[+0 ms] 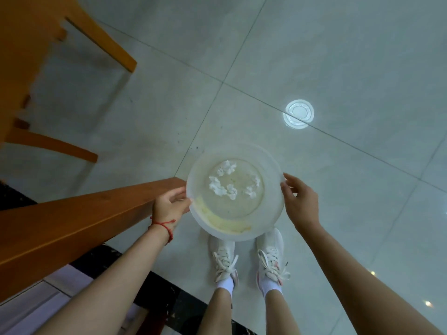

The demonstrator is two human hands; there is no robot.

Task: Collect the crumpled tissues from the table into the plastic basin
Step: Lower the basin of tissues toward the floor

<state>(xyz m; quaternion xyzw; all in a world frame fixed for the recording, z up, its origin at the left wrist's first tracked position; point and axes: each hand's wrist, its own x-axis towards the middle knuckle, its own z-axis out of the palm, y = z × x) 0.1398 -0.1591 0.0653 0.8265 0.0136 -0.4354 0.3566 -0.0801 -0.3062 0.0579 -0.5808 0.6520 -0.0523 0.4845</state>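
1. We hold the round translucent white plastic basin [235, 192] out over the floor, just past the corner of the brown wooden table edge [79, 221], above our white lace-up sneakers [249, 257].
2. Our left hand [169, 205], with a red string bracelet [162, 227] at the wrist, pinches the basin's left rim, thumb on top and fingers curled under.
3. Our right hand [298, 201] lies against the right rim with the fingers loosely spread; we cannot tell whether it truly clamps the rim or only steadies it.
4. Several crumpled white tissues [226, 183] lie scattered on the basin's flat bottom, some touching each other, one small cluster apart on the right side. A yellowish stain runs along the lower inside wall.
5. We judge the collecting largely done: tissues are in the basin, and the little of the table that shows carries none. Most of the tabletop is out of view, so we cannot say that nothing is left there.
6. The floor is pale grey glossy tile [314, 56] with thin dark grout lines; a round ceiling lamp reflection [299, 114] shines on it.
7. Orange-brown wooden chair legs [104, 44] stand at the upper left, well apart from the basin, and a dark speckled stone strip [169, 286] runs along the floor beneath the table.
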